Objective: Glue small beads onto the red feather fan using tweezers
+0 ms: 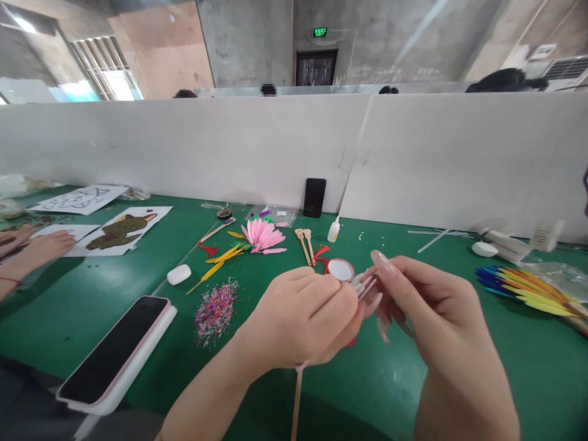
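Observation:
My left hand is closed, palm down, over the middle of the green table. Slim shiny pieces show at its fingertips, too small to name. My right hand meets them from the other side, thumb and fingers pinched together. Under the left hand a thin wooden stick runs toward me; I cannot tell whether the hand holds it. Just beyond the hands lies a roll of tape, partly covered. Two wooden sticks with carved ends and a red tassel lie behind it.
Pink feathers, yellow feathers and a heap of coloured bits lie left of centre. A phone rests nearer me. A glue bottle stands behind; multicoloured feathers lie right. Another person's hands are at far left.

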